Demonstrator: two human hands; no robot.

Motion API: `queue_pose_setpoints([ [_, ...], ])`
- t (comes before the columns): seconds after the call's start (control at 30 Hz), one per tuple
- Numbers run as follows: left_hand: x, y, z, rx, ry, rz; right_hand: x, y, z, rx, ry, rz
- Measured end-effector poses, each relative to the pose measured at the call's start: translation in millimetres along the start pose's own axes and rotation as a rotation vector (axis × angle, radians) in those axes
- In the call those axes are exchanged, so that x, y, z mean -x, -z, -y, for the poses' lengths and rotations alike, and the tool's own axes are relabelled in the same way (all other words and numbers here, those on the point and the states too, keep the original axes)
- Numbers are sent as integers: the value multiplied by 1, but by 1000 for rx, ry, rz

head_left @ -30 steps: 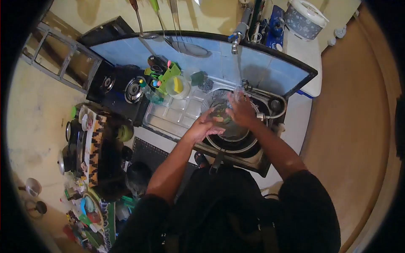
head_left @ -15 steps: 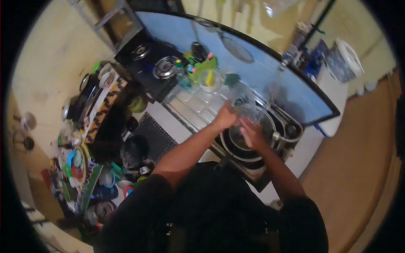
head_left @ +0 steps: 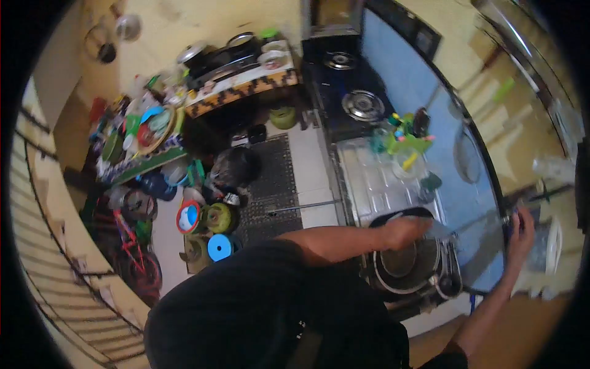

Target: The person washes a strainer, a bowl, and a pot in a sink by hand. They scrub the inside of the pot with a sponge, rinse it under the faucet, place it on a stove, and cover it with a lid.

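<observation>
My left hand (head_left: 405,232) is closed over the sink, with a blurred, see-through greyish thing (head_left: 439,229) jutting from its far side. Its exact kind cannot be made out. Below this hand sits a large round metal basin (head_left: 399,284) in the sink. A dark ladle-like utensil (head_left: 450,284) lies at the right edge of the basin. My right hand (head_left: 521,232) is stretched out to the wall on the right, fingers bent at the tap (head_left: 509,212). Part of the tap is hidden behind the fingers.
Beyond the sink is a metal drainboard (head_left: 369,178) with a clear tub (head_left: 409,167) and a green holder (head_left: 410,145). A two-burner stove (head_left: 362,106) stands farther back. Pots, gas cylinders (head_left: 220,220) and a blue-lidded container (head_left: 221,247) crowd the floor at left.
My hands, close together over the basin before, are now apart. The right hand has reached up to the tap; the left stays above the sink. The view has swung left.
</observation>
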State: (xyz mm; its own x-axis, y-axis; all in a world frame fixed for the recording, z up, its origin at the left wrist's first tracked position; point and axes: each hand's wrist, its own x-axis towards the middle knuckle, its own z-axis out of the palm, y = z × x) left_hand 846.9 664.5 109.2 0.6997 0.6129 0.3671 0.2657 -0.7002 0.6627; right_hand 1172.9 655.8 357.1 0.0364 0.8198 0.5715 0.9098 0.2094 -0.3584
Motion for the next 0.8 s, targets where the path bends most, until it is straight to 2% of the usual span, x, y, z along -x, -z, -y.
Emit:
queue_pose_setpoints([
  [0.03,5,-38,28,-161,-83,-13,-3,2,0,-61,-104,46],
  [0.07,13,-28,33,-259,-106,-23,-6,1,1,-122,-210,98],
  [0.1,21,-19,39,-357,-128,-36,-7,-2,-2,-81,-184,96],
  [0.17,27,63,-37,-226,20,193,-11,-11,-15,-61,-130,97],
  [0.2,27,82,-53,-242,38,176,-14,-14,-24,-49,-147,135],
  [0.27,28,104,-71,-226,93,404,-14,-23,-34,-42,-152,174],
  [0.3,35,81,-56,-240,41,295,-14,-29,-38,-2,-164,135],
  [0.37,42,100,-69,-200,18,256,-11,-36,-38,32,-167,101],
  [0.43,50,112,-74,-159,-5,218,-9,-40,-33,139,-290,-45],
  [0.5,57,114,-73,-158,-193,7,15,-47,-32,-80,-281,-235],
  [0.57,59,122,-75,-190,-190,40,60,-55,-2,-62,-539,-195],
  [0.6,59,130,-77,-216,-194,85,90,-67,53,-340,-732,-292],
  [0.63,58,143,-81,-226,-194,72,122,-88,47,-778,-1188,-311],
  [0.7,58,165,-95,-128,-75,215,151,-87,177,-1321,-1371,-115],
  [0.73,58,175,-100,-129,-82,217,158,-93,187,-1322,-1369,-124],
  [0.8,63,191,-102,15,-30,384,187,-109,199,-1746,-1266,48],
])
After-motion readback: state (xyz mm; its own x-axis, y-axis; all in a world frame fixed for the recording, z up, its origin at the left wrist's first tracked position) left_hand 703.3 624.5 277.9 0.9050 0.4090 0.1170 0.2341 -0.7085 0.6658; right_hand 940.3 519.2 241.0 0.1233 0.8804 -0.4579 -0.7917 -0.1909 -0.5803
